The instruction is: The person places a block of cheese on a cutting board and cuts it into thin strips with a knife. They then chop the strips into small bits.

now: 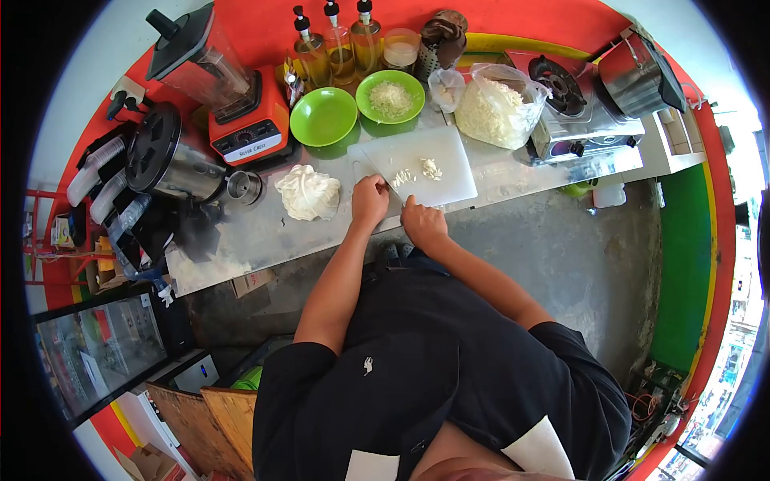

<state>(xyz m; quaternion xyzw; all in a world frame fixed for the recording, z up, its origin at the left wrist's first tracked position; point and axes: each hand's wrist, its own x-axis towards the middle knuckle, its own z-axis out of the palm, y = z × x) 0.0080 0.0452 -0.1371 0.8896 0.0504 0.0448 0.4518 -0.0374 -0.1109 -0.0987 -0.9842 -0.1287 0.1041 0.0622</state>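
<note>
A white cutting board lies on the metal counter. On it are two small piles of chopped pale pieces, one of cut strips and one chunkier heap. My right hand is closed round the handle of a knife, whose blade slants up and left across the board. My left hand is at the board's lower left corner beside the blade, fingers curled together; whatever they pinch is hidden. Behind the board stand a green bowl of pale shreds and another green bowl.
A crumpled white cloth and a metal cup sit left of the board. An orange blender stands behind them. To the right are a plastic bag of pale pieces and a gas stove. Pump bottles line the wall.
</note>
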